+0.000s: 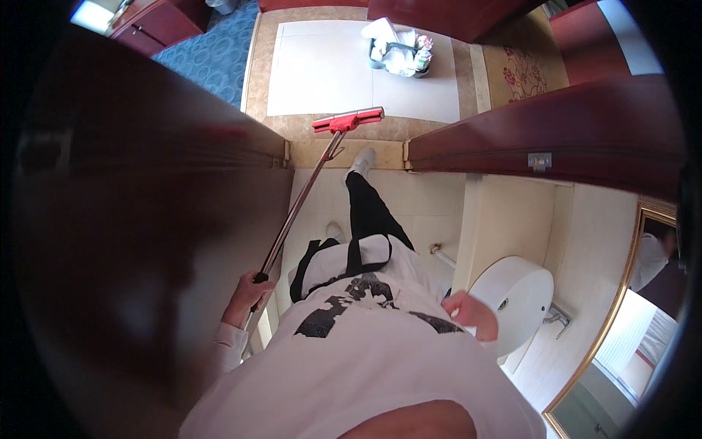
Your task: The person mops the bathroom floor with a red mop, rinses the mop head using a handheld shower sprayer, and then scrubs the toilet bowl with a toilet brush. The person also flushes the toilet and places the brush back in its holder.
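My left hand (247, 298) is wrapped round the upper part of a metal pole with a dark grip. The pole belongs to a sponge mop (298, 201) with a red head (347, 121). It slants away from me, and its head is raised over or rests on the tiles beyond the doorway; which one I cannot tell. Beside my waist on the right, my right hand (472, 313) is closed, close to the white basin. A small pale bit shows at its fingers, too small to name.
Dark red door panels (541, 128) flank the narrow doorway on both sides. A dark basket (398, 58) of white items and bottles stands on the pale tiles ahead. To my right are a round white basin (512, 300), a tap (559, 320) and a gold-framed mirror (621, 307).
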Tool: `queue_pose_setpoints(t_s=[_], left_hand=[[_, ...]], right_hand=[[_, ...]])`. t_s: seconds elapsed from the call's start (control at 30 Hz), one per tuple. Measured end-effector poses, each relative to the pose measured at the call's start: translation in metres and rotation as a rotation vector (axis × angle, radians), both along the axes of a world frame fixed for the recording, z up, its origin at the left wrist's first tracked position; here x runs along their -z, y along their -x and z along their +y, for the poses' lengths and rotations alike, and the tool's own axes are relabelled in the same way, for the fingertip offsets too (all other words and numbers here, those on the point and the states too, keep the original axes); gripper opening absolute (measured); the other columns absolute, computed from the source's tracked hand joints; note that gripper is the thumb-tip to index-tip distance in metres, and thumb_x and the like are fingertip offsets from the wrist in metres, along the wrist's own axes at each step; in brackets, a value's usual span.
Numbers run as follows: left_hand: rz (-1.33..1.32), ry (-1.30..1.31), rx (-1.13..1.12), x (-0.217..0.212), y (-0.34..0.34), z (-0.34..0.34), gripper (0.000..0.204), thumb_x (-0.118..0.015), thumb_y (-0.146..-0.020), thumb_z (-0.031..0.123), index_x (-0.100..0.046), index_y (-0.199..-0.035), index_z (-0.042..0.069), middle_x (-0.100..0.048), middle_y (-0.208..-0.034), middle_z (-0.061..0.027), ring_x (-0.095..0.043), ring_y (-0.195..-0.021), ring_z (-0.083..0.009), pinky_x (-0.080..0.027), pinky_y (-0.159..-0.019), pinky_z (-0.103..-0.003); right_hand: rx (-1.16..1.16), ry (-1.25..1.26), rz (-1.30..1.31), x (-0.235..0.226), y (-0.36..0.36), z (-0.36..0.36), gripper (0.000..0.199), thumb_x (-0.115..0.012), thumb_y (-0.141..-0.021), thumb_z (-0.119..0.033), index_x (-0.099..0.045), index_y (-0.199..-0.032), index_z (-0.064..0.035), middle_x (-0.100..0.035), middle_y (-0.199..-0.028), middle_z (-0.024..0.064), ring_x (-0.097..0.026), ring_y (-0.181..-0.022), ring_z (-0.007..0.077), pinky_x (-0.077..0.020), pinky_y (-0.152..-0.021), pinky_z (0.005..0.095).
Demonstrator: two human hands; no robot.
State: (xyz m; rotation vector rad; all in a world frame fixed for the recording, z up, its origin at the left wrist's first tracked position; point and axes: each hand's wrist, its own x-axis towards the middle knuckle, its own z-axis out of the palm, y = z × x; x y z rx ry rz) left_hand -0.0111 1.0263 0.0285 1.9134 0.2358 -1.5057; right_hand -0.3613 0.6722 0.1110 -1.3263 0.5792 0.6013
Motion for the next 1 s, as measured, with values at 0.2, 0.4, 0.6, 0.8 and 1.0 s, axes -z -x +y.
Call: queue_pose_setpoints(t_s=[0.2, 0.4, 0.6, 0.8, 1.0], left_hand=[[-0.115, 0.036, 0.043, -0.012, -0.034, -0.092, 0.022, -0.068, -0.069, 0.009, -0.047, -0.072, 0.003, -0.043, -0.048, -0.0005, -0.041, -0.032, -0.0107, -0.031, -0.028, -0.028], [-0.173, -0.059, 0.160, -0.051, -0.065, -0.202, 0.022, -0.068, -0.066, 0.002, -0.050, -0.077, 0.003, -0.045, -0.052, -0.0025, -0.043, -0.034, -0.0120, -0.031, -0.030, -0.030], [-0.240, 0.060, 0.304, -0.074, -0.096, -0.294, 0.018, -0.065, -0.068, 0.004, -0.052, -0.080, 0.002, -0.052, -0.055, -0.0084, -0.053, -0.042, -0.0220, -0.039, -0.039, -0.037], [-0.914, -0.139, 0.801, -0.104, -0.132, -0.425, 0.025, -0.064, -0.067, 0.008, -0.053, -0.089, 0.003, -0.061, -0.080, -0.0189, -0.058, -0.077, -0.0394, -0.045, -0.066, -0.048], [-1.112, 0.103, 1.220, -0.094, -0.238, -0.530, 0.031, -0.061, -0.074, 0.016, -0.051, -0.100, 0.003, -0.056, -0.090, -0.0159, -0.057, -0.082, -0.0349, -0.046, -0.072, -0.044]], right_hand=[[0.340, 0.243, -0.015, 0.027, -0.134, -0.150, 0.023, -0.066, -0.078, -0.005, -0.066, -0.100, 0.0012, -0.067, -0.096, 0.0039, -0.060, -0.087, 0.0098, -0.0477, -0.078, 0.0250], [-0.390, 0.896, -0.550, 0.151, -0.341, -0.195, 0.068, -0.071, -0.058, -0.010, -0.051, -0.123, -0.0106, -0.053, -0.122, 0.0129, -0.045, -0.118, 0.0341, -0.0369, -0.099, 0.0446], [-0.756, 0.659, -0.940, 0.146, -0.430, -0.168, 0.025, -0.068, -0.059, -0.028, -0.064, -0.076, -0.0099, -0.065, -0.078, 0.0098, -0.063, -0.084, 0.0276, -0.0497, -0.076, 0.0381], [-0.496, 0.962, -0.843, 0.151, -0.452, -0.261, 0.023, -0.059, -0.071, -0.030, -0.058, -0.061, -0.0100, -0.059, -0.058, 0.0120, -0.063, -0.061, 0.0301, -0.0497, -0.056, 0.0392], [-0.231, 1.075, -0.877, 0.156, -0.496, -0.360, 0.009, -0.057, -0.066, -0.021, -0.056, -0.064, -0.0115, -0.059, -0.064, 0.0100, -0.062, -0.061, 0.0304, -0.0497, -0.056, 0.0395]])
